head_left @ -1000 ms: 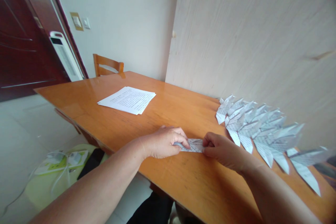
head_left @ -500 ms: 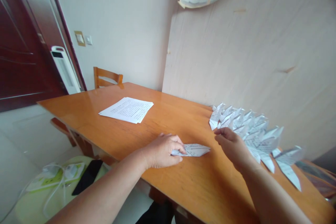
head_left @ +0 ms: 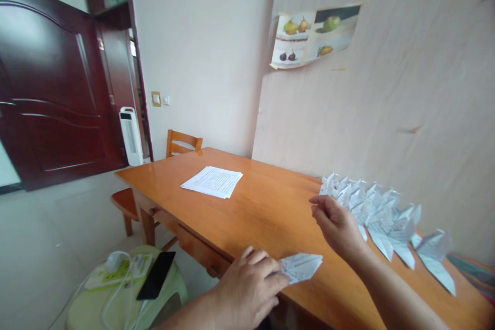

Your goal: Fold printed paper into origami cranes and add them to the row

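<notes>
At the bottom centre of the frame the left hand (head_left: 249, 289) pinches one end of a folded paper piece (head_left: 300, 266) between thumb and fingers (head_left: 266, 263); the pointed white piece, covered in printed lines, lies at the near edge of the orange wooden counter (head_left: 266, 211) and sticks out to the right of the knuckles. Just right of centre the right hand (head_left: 338, 224) is raised above the counter, empty, its fingers loosely curled with the thumb and forefinger tips close together; it touches nothing. Directly behind and to the right of that hand, a row of folded paper pieces (head_left: 386, 216) runs along the counter by the wall toward the lower right of the frame, overlapping one another. Further back, near the middle of the frame, a flat stack of printed sheets (head_left: 212, 181) rests on the counter, well apart from both hands. A wooden chair (head_left: 183, 143) stands at the far end. In the lower left, a dark phone (head_left: 157, 282) lies on a pale green stool (head_left: 127, 299).
</notes>
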The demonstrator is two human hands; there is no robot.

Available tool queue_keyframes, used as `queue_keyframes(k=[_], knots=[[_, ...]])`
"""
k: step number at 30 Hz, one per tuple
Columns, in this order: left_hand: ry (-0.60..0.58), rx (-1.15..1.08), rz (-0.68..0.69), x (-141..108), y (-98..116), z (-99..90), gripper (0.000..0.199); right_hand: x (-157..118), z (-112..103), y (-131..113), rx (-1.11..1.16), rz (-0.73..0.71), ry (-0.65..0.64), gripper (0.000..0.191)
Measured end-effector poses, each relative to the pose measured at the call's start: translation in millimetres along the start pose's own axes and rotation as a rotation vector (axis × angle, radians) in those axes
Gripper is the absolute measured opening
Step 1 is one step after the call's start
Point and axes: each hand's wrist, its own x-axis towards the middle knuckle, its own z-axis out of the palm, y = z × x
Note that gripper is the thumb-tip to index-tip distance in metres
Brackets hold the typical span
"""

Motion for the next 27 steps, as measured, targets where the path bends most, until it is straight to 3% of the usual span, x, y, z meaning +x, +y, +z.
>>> queue_keyframes(k=[3,6,9,12,13,15,18,24,27], knots=[[0.111,-0.062,0.0,-11.2,1.0,2.1,0.029,-9.8,-7.9,-27.7,0.094,-0.017,0.036,0.025],[0.279,-0.282,-0.156,-17.4,2.9,0.2,0.029,-33.4,-15.7,-49.5,0.241,0.017,0.144,0.023],[0.487,-0.746,-0.427,-20.7,10.9,-4.0,0.028,-72.3,-12.8,-60.6,0.373,0.078,0.298,0.024],[0.588,-1.193,-0.565,-23.1,24.5,-7.9,0.034,-116.5,4.7,-63.4,0.438,0.168,0.414,0.027],[0.611,-1.29,-0.599,-24.1,29.8,-8.8,0.036,-129.6,12.6,-64.1,0.467,0.213,0.41,0.029],[0.623,-1.427,-0.626,-26.8,40.9,-9.7,0.04,-150.6,28.7,-67.8,0.516,0.29,0.242,0.034],[0.581,-1.538,-0.603,-32.6,56.4,-9.1,0.041,-167.0,45.5,-80.4,0.591,0.274,0.018,0.037],[0.526,-1.552,-0.565,-43.8,74.6,-12.0,0.033,-171.4,41.8,-103.8,0.717,0.299,-0.01,0.043],[0.472,-1.522,-0.55,-47.0,79.3,-20.8,0.032,-174.9,37.4,-105.5,0.724,0.291,-0.087,0.045]])
